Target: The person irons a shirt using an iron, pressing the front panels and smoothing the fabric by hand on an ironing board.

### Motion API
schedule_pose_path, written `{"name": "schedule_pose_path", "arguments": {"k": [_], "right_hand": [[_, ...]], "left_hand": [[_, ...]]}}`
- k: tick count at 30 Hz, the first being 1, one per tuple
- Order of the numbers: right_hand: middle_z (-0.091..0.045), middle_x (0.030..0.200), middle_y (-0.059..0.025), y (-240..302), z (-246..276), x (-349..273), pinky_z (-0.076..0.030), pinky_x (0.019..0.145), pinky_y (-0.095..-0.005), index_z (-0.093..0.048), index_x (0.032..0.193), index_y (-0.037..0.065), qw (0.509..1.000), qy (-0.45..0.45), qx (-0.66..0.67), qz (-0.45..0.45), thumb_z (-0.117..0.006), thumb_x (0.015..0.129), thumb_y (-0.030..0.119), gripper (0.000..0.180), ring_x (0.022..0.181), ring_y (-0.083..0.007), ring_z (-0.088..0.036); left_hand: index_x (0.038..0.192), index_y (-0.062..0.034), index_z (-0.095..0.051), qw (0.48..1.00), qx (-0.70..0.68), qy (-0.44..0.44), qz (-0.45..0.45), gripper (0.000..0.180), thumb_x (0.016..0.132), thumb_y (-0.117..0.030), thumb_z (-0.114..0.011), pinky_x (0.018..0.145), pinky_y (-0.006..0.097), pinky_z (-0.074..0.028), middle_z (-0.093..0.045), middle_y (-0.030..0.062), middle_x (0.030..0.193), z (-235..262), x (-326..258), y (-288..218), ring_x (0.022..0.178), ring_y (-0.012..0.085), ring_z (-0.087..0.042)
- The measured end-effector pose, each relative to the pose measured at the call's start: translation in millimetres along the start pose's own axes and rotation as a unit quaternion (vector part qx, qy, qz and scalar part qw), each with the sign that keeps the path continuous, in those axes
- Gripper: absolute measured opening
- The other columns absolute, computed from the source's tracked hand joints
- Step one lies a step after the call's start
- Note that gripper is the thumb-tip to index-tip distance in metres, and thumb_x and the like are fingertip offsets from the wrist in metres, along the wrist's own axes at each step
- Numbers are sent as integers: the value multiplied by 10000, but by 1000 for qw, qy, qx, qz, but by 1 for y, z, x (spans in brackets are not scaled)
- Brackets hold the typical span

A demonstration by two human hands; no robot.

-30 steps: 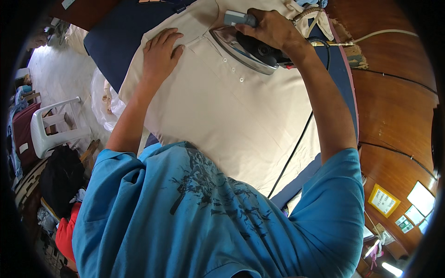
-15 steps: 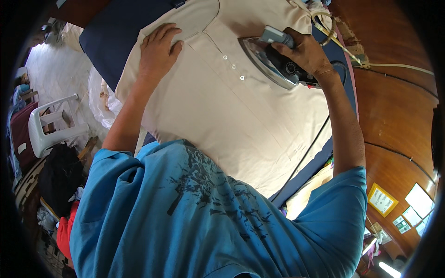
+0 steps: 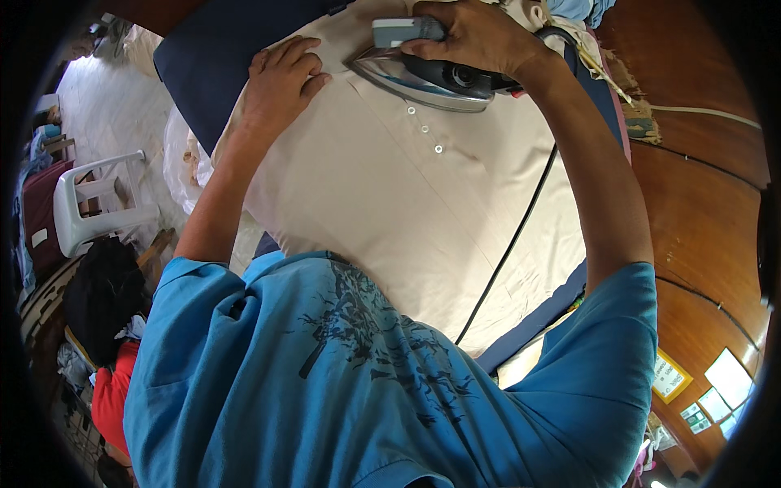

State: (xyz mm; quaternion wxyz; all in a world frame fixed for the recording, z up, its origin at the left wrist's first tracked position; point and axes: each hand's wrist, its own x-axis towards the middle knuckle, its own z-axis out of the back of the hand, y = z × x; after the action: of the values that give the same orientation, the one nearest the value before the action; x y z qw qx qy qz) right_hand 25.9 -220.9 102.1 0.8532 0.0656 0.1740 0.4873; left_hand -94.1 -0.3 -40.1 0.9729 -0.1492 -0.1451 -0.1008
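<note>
A cream shirt (image 3: 407, 211) with a buttoned placket lies flat on a dark blue padded board (image 3: 203, 57). My right hand (image 3: 476, 32) grips the handle of a grey electric iron (image 3: 423, 77), whose soleplate rests on the shirt near the collar. Flat on the fabric just left of the iron's tip lies my left hand (image 3: 281, 77), fingers together, pressing the cloth down. The iron's black cord (image 3: 508, 244) runs down across the shirt toward me.
A white plastic chair (image 3: 98, 207) stands on the floor at the left, with dark and red cloth piled below it. Wooden panelling (image 3: 700, 211) curves along the right side, and a pale cable (image 3: 708, 114) crosses it. More folded clothes lie beyond the iron.
The iron has slid left along the shirt's placket up toward the collar, ending close to my left hand. My left hand has stayed on the fabric.
</note>
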Motion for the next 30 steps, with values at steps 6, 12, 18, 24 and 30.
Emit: {"name": "schedule_pose_path", "arguments": {"k": [6,12,18,24,30], "right_hand": [[-632,752,-198,5,-2,6,-489,686,-401,-596,966,31,999,28,-19,32,-593,732,440,471,720,-348,-615],[-632,768,-197,18,-8,24,-491,675,-411,-599,950,32,994,-3,-51,92,-589,730,445,468,719,-346,-616],[-632,778,-198,21,-7,20,-502,703,-404,-607,946,44,995,27,-47,82,-590,715,447,464,746,-355,-618],[-631,836,-206,13,-9,33,-487,718,-415,-598,956,43,997,-75,5,9,-564,748,457,464,783,-359,-613],[-619,852,-232,37,-1,-37,-465,731,-429,-584,950,19,941,-128,46,-310,-538,785,486,497,813,-384,-594]], "left_hand": [[891,-86,-592,989,-83,-87,88,143,788,-185,-582,920,416,-343,-568,44,1101,-8,-23,-28,1024,217,-508],[1317,-156,-382,934,-181,157,-265,517,844,-325,-507,1026,421,-237,-350,32,1370,-26,-30,-181,1281,210,-289],[1347,-165,-347,945,-74,136,-289,541,872,-413,-420,1056,414,-166,-300,5,1410,-53,-51,-206,1303,195,-242],[1313,-176,-403,928,-134,140,-320,495,853,-342,-477,1048,389,-184,-358,-3,1373,-49,-48,-201,1285,172,-278],[1048,-137,-588,872,-330,130,-336,284,771,-91,-545,896,384,-400,-564,25,1141,-22,-61,-128,1050,223,-527]]}}
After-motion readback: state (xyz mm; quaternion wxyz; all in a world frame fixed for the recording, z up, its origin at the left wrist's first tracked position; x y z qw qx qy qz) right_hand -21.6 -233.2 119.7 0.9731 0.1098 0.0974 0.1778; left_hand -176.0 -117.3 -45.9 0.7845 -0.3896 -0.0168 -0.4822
